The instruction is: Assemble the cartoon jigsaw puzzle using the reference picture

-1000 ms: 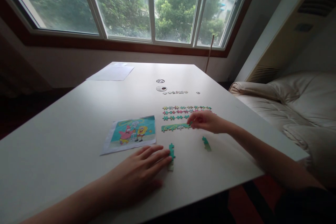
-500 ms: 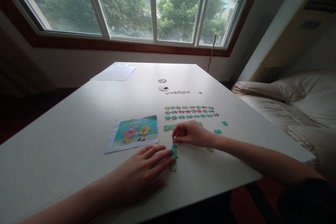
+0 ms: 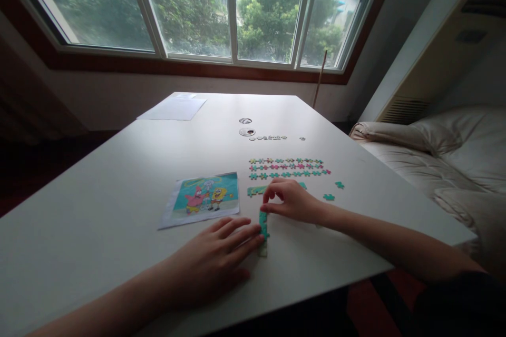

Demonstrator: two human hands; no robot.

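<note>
A narrow vertical strip of joined green puzzle pieces (image 3: pixel 263 230) lies on the white table. My left hand (image 3: pixel 215 253) rests flat beside it, fingers stretched out, the fingertips touching its left edge. At the strip's top end, my right hand (image 3: pixel 290 200) pinches a green puzzle piece (image 3: pixel 263 209) between thumb and fingers, mostly hidden by the fingertips. Behind that hand lies a joined horizontal strip (image 3: pixel 256 190), partly covered. A picture sheet (image 3: pixel 205 197) with cartoon figures lies to the left of the strips.
Beyond the hands are rows of loose puzzle pieces (image 3: pixel 288 167). Two loose green pieces (image 3: pixel 329 197) lie to the right. Farther back are a row of pale pieces (image 3: pixel 271 138) and round discs (image 3: pixel 247 132). White paper (image 3: pixel 174 109) lies at the table's far left.
My right hand has lowered its pinched piece onto the top end of the vertical strip. My left hand stays against the strip.
</note>
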